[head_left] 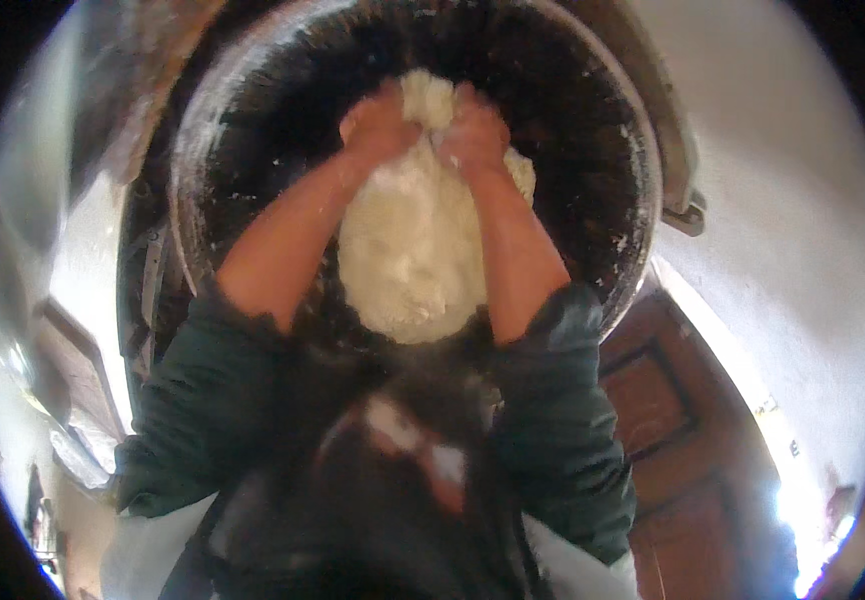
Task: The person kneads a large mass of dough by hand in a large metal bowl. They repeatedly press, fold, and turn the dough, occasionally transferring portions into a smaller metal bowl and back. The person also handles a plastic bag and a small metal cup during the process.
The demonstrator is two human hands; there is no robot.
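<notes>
A large mass of pale dough [414, 247] lies in a round, dark basin [582, 232], its near part smooth and rounded. My left hand [380, 124] grips the far end of the dough from the left. Opposite it, my right hand [477, 131] closes on the same far end from the right. A thick lump of dough bulges up between the two hands. Another bit of dough shows beside my right wrist. The fingers are blurred and partly hidden in the dough. Both forearms reach over the basin's near side.
White residue coats the basin's rim [192, 142]. A brown panelled wooden door [650, 397] stands at the lower right, beside a pale wall [770, 165]. A metal bracket [686, 214] juts out by the basin's right side. Clear plastic sheeting [35, 150] hangs at the left.
</notes>
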